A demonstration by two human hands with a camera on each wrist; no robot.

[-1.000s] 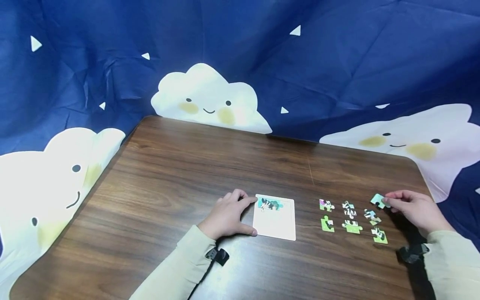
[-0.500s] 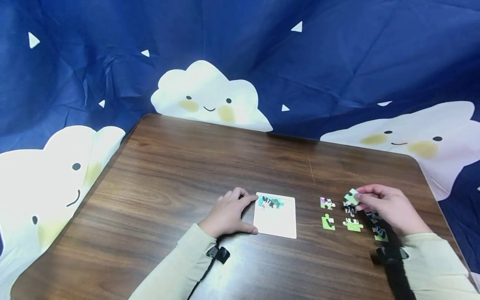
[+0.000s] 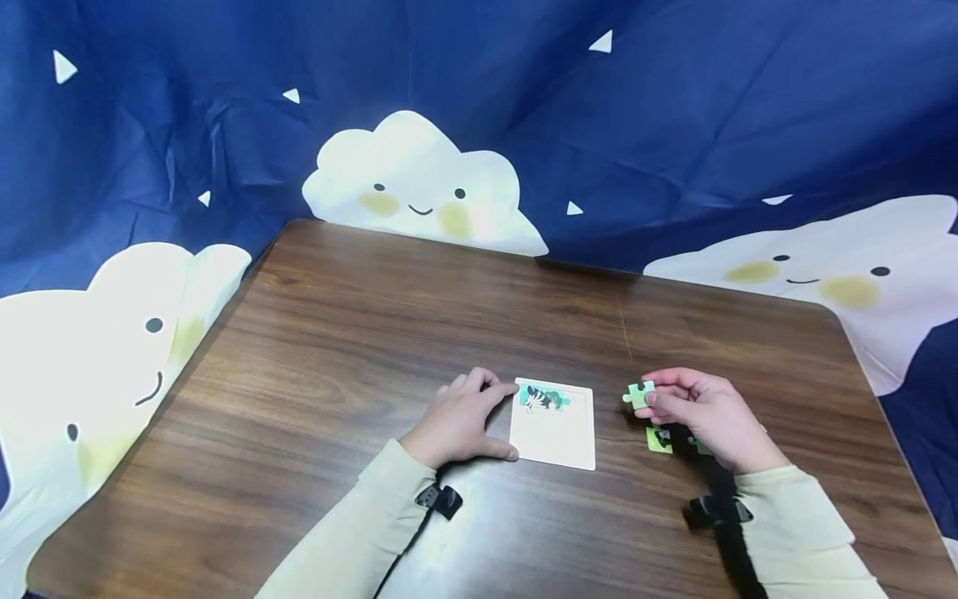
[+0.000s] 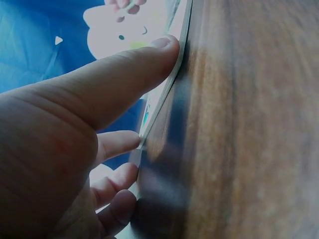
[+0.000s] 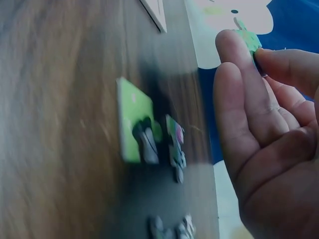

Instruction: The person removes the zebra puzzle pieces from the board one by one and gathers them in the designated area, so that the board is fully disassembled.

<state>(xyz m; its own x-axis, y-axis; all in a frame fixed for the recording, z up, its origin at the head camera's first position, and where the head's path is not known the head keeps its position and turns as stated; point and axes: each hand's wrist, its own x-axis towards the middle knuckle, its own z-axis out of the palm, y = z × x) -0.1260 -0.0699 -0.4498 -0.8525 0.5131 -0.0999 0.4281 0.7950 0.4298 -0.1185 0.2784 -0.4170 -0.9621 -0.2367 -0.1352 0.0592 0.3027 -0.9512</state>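
My right hand (image 3: 711,420) pinches a green and pale-blue jigsaw piece (image 3: 639,395) between thumb and fingers, raised over the table right of the puzzle board. The right wrist view shows part of this piece (image 5: 252,40) at the fingertips. My left hand (image 3: 455,423) is spread along the left side of the white square puzzle board (image 3: 554,441). Its index fingertip touches the upper left corner and its thumb (image 4: 149,57) rests on the edge near the lower left corner. A joined section with a zebra picture (image 3: 542,398) lies in the board's upper left.
Below the right hand lies a green jigsaw piece (image 3: 658,440); the hand hides most other loose pieces. The right wrist view shows a purple-marked piece (image 5: 174,144) and a black-and-white one (image 5: 172,229). The brown wooden table (image 3: 389,333) meets a blue cloud-print cloth (image 3: 599,125).
My right hand has carried the jigsaw piece leftward from the far right, over the loose pieces towards the board, and the piece has turned. My left hand stays at the board's edge.
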